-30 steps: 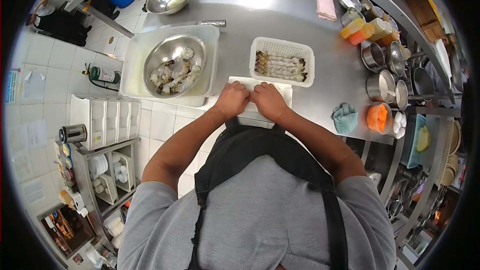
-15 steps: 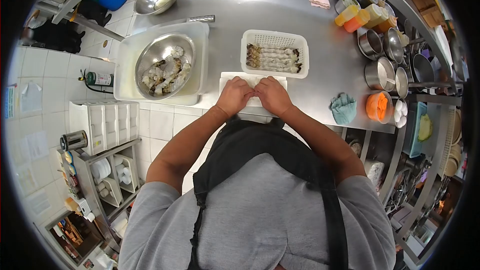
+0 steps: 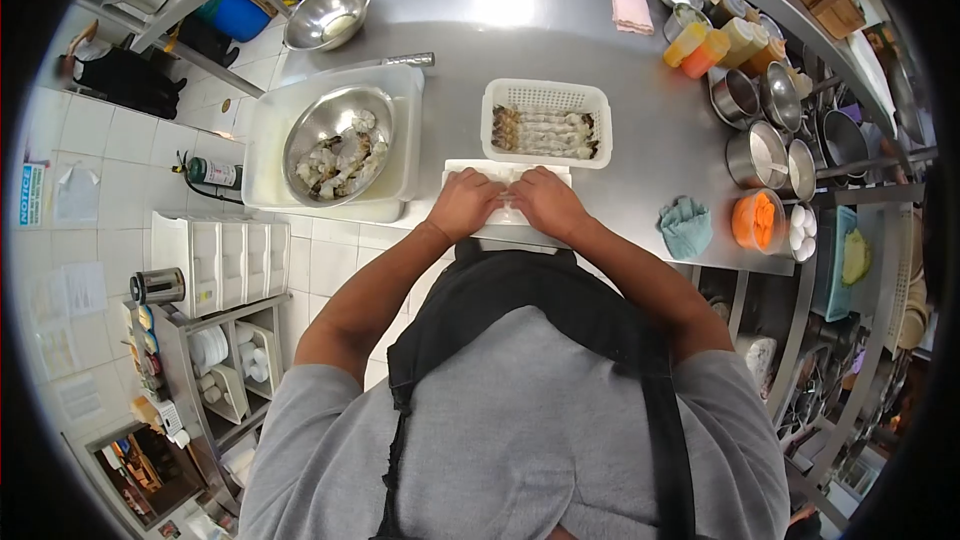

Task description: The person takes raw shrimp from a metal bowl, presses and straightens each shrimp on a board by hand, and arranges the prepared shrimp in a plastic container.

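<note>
My left hand (image 3: 466, 202) and my right hand (image 3: 547, 202) meet over a white cutting board (image 3: 484, 166) at the counter's near edge. Both are closed, fingertips pinching a pale piece that looks like a shrimp (image 3: 508, 203), mostly covered by the fingers. Just beyond the board stands a white perforated basket (image 3: 545, 90) with straightened shrimp (image 3: 545, 132) laid in a row. To the left, a steel bowl (image 3: 312, 118) of loose shrimp (image 3: 345, 162) rests tilted in a translucent plastic tub (image 3: 408, 140).
A metal-handled tool (image 3: 408, 59) lies behind the tub, near another steel bowl (image 3: 327, 15). On the right are a teal cloth (image 3: 685, 227), a container of orange pieces (image 3: 757, 220), steel pots (image 3: 757, 152) and sauce bottles (image 3: 706, 52). A pink cloth (image 3: 630, 5) lies farther back.
The view has shifted slightly, so the counter items appear a little lower. My hands stay together over the board, their fingers slightly repositioned on the pale piece.
</note>
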`<control>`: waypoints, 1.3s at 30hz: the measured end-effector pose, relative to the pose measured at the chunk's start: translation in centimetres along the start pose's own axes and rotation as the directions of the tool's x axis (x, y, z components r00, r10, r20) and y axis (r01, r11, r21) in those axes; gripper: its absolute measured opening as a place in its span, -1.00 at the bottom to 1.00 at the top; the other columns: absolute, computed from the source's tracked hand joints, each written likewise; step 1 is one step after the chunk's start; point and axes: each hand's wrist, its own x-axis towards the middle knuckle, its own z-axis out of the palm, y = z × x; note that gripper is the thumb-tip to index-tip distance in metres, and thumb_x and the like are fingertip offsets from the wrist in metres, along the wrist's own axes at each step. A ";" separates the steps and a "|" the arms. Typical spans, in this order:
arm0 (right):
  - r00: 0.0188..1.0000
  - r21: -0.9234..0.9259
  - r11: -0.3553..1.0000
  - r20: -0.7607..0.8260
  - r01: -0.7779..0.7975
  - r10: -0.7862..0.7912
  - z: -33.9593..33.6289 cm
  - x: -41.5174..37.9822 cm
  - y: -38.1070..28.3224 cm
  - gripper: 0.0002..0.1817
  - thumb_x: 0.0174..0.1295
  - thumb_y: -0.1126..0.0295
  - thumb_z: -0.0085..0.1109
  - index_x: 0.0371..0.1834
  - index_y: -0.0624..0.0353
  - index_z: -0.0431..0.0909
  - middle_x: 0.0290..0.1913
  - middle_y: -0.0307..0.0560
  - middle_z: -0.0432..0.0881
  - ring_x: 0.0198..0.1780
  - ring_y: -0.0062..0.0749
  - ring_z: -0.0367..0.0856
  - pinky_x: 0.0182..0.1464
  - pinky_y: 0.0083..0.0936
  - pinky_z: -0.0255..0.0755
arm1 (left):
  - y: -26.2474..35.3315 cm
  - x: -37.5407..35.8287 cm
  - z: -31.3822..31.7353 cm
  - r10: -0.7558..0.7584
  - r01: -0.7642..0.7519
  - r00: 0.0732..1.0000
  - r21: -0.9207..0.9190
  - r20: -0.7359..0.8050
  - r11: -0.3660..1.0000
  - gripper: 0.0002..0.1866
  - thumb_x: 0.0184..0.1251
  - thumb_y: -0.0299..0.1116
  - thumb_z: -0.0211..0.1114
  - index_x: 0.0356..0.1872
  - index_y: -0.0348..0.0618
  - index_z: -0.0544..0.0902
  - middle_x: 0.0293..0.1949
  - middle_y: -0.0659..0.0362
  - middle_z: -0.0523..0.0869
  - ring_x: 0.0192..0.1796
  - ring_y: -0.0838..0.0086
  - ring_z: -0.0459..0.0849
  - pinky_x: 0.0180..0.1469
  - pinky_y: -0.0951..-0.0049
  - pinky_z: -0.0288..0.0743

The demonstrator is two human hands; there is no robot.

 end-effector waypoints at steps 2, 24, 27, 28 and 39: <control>1.000 -0.051 0.998 0.000 -0.021 0.021 -1.4 -1.0 0.5 -0.82 0.39 0.34 0.38 -0.04 0.15 0.78 -0.08 -0.01 0.70 0.14 0.00 0.64 0.31 -0.09 0.54 | -0.7 -0.9 -0.6 -0.018 0.019 0.998 0.016 -0.066 1.000 -0.83 0.37 -0.23 0.56 -0.08 0.04 0.88 -0.16 0.24 0.80 0.11 0.22 0.72 0.19 0.02 0.48; 0.996 -0.028 0.996 0.035 -0.084 0.085 -2.4 -1.2 0.3 -0.86 0.39 0.34 0.38 -0.10 0.15 0.77 -0.11 -0.05 0.71 0.08 0.01 0.68 0.22 -0.06 0.59 | -1.1 -2.4 -0.7 -0.075 0.079 0.975 0.011 -0.209 0.997 -0.90 0.27 -0.35 0.58 -0.23 -0.01 0.85 -0.23 0.24 0.76 0.07 0.23 0.72 0.20 0.07 0.45; 0.995 0.020 0.996 0.052 -0.085 0.084 -1.7 -1.2 1.0 -0.88 0.42 0.36 0.34 -0.13 0.15 0.74 -0.11 -0.03 0.71 0.08 0.02 0.68 0.20 -0.06 0.60 | -1.9 -2.7 -0.8 -0.064 0.070 0.987 0.038 -0.150 0.997 -0.91 0.27 -0.37 0.56 -0.23 -0.01 0.85 -0.24 0.23 0.75 0.05 0.23 0.72 0.20 0.07 0.45; 0.995 0.046 0.995 0.048 -0.090 0.088 -1.7 -1.2 1.1 -0.89 0.43 0.36 0.33 -0.14 0.15 0.73 -0.11 -0.03 0.70 0.08 0.03 0.68 0.19 -0.05 0.60 | -1.9 -2.6 -0.8 -0.064 0.069 0.987 0.033 -0.145 0.997 -0.91 0.27 -0.37 0.55 -0.23 -0.01 0.84 -0.24 0.23 0.75 0.05 0.23 0.71 0.19 0.07 0.45; 0.993 0.033 0.995 0.067 -0.099 0.096 -1.6 -1.3 1.2 -0.87 0.46 0.38 0.30 -0.04 0.16 0.67 -0.05 0.04 0.69 0.15 0.06 0.67 0.21 -0.03 0.62 | -1.1 -2.3 -0.6 -0.101 0.110 0.982 0.052 -0.157 0.993 -0.82 0.19 -0.44 0.50 -0.17 0.02 0.84 -0.11 0.22 0.75 0.14 0.18 0.68 0.21 0.03 0.42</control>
